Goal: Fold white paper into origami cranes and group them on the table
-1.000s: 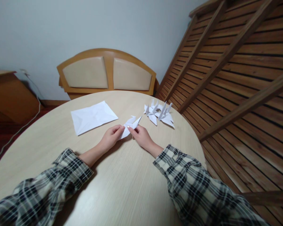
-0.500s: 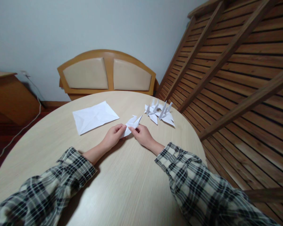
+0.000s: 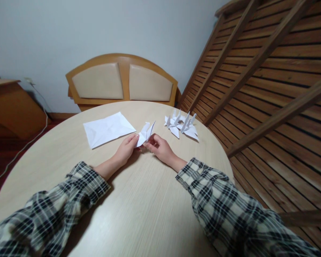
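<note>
On the round wooden counter (image 3: pixel 139 200), a flat white sheet (image 3: pixel 108 128) is seen at 10 o'clock from the hands, lying apart from them. The left hand (image 3: pixel 125 151) is closed on the lower left edge of a half-folded paper figure (image 3: pixel 145 132), which is pinched by thumb and fingers. The figure is held between both hands, close to the counter, with its 2 points raised toward 12 o'clock. The right hand (image 3: pixel 159 148) is closed on its lower right part. At 2 o'clock, a small group of folded paper cranes (image 3: pixel 181 125) is placed near the counter edge.
</note>
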Tool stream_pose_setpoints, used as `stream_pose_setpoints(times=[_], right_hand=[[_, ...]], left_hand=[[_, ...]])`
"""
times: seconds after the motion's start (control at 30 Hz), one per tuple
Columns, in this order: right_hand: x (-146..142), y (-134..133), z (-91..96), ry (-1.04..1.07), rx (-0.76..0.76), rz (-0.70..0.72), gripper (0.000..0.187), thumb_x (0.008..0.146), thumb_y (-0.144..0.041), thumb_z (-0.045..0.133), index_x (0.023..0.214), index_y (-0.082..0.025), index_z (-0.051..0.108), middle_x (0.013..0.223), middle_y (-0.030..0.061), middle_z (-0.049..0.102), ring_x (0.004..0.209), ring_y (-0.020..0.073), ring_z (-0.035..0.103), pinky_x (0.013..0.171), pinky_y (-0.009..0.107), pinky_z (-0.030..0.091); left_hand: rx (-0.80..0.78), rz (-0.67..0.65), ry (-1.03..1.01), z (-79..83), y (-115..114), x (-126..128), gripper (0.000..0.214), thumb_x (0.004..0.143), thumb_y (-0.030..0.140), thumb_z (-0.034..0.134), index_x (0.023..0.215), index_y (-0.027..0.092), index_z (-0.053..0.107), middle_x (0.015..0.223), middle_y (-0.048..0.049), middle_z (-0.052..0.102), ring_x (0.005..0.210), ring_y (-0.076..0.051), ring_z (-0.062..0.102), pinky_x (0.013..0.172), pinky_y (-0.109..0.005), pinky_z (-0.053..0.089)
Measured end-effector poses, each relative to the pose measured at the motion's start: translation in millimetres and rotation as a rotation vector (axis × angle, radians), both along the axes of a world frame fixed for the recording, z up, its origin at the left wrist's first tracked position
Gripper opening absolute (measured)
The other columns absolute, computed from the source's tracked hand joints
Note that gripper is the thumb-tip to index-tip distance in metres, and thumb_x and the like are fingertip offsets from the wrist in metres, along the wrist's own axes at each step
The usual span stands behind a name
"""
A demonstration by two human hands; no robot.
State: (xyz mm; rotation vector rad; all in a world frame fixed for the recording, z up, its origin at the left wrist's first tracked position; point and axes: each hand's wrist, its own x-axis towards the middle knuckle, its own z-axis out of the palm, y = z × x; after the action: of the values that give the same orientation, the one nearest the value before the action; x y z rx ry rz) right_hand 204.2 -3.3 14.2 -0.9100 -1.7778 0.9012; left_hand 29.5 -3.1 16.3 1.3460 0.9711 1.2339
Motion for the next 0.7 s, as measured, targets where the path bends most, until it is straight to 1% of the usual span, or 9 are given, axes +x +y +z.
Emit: stream_pose_setpoints(times=[0.13, 0.2, 0.23, 0.3, 0.37, 0.47, 0.57, 0.7], right_hand=[[-0.6, -0.3, -3.2, 0.055, -0.108, 0.038, 0.057, 0.093, -0.067, 0.044, 0.071, -0.018, 0.063, 0.072, 0.0044, 0.066, 0.065, 0.0144, 0.061, 0.066, 0.03, 0.049], [-1.1, 1.4, -6.2, 0.086, -0.175, 0.046, 0.064, 0.093, -0.072, 0.04, 0.073, -0.018, 0.068, 0.077, 0.0075, 0.07, 0.072, 0.0161, 0.065, 0.071, 0.031, 0.052], [-1.4, 2.6, -7.3, 0.106, -0.211, 0.045, 0.065, 0.091, -0.073, 0.04, 0.079, -0.018, 0.07, 0.083, 0.0087, 0.072, 0.078, 0.0171, 0.067, 0.072, 0.031, 0.052], [-2.0, 5.3, -8.0, 0.145, -0.259, 0.04, 0.065, 0.089, -0.076, 0.042, 0.09, -0.019, 0.072, 0.093, 0.0098, 0.073, 0.085, 0.0184, 0.068, 0.07, 0.03, 0.053], [-2.0, 8.2, -6.9, 0.178, -0.272, 0.023, 0.064, 0.087, -0.077, 0.044, 0.095, -0.019, 0.07, 0.093, 0.0095, 0.073, 0.083, 0.018, 0.067, 0.064, 0.029, 0.051], [-1.0, 11.5, -3.8, 0.22, -0.282, -0.009, 0.059, 0.084, -0.076, 0.05, 0.09, -0.02, 0.066, 0.087, 0.0073, 0.07, 0.077, 0.0169, 0.065, 0.06, 0.026, 0.049], [-0.5, 13.1, -2.5, 0.272, -0.329, -0.04, 0.053, 0.08, -0.073, 0.059, 0.084, -0.02, 0.061, 0.08, 0.0043, 0.067, 0.072, 0.0153, 0.061, 0.058, 0.025, 0.046], [-2.4, 13.7, -4.9, 0.362, -0.395, -0.055, 0.049, 0.075, -0.068, 0.066, 0.086, -0.02, 0.059, 0.075, 0.0009, 0.063, 0.061, 0.0126, 0.055, 0.056, 0.026, 0.043]], left_hand=[[-0.023, 0.081, -0.032, 1.3, 0.8, -0.7, 0.03, 0.085, 0.048, 0.057, 0.086, 0.018, 0.058, 0.083, -0.0034, 0.061, 0.074, -0.018, 0.057, 0.063, -0.028, 0.048], [-0.001, 0.107, -0.028, 3.1, 0.2, -0.1, 0.028, 0.087, 0.046, 0.054, 0.087, 0.018, 0.059, 0.086, -0.0042, 0.063, 0.077, -0.018, 0.058, 0.066, -0.029, 0.05], [0.012, 0.124, -0.025, 3.9, -0.2, 0.4, 0.027, 0.088, 0.045, 0.054, 0.086, 0.018, 0.059, 0.086, -0.0041, 0.063, 0.077, -0.018, 0.058, 0.066, -0.028, 0.05], [0.03, 0.143, -0.009, 5.2, -0.8, 1.3, 0.025, 0.088, 0.043, 0.054, 0.082, 0.019, 0.058, 0.083, -0.0035, 0.062, 0.075, -0.017, 0.056, 0.064, -0.027, 0.048], [0.047, 0.139, 0.029, 5.7, -1.3, 1.9, 0.026, 0.088, 0.044, 0.055, 0.081, 0.019, 0.057, 0.08, -0.003, 0.062, 0.072, -0.017, 0.054, 0.062, -0.027, 0.047], [0.074, 0.103, 0.11, 5.0, -1.9, 1.9, 0.031, 0.088, 0.05, 0.053, 0.079, 0.02, 0.056, 0.072, -0.0016, 0.059, 0.065, -0.016, 0.051, 0.059, -0.028, 0.044], [0.07, 0.057, 0.169, 3.3, -2.4, 2.0, 0.038, 0.088, 0.055, 0.052, 0.072, 0.02, 0.054, 0.062, 0.0005, 0.052, 0.056, -0.015, 0.046, 0.053, -0.027, 0.04], [0.027, -0.003, 0.185, 2.4, -3.1, 2.6, 0.037, 0.087, 0.053, 0.055, 0.072, 0.02, 0.056, 0.06, 0.0014, 0.049, 0.05, -0.013, 0.044, 0.047, -0.027, 0.036]])
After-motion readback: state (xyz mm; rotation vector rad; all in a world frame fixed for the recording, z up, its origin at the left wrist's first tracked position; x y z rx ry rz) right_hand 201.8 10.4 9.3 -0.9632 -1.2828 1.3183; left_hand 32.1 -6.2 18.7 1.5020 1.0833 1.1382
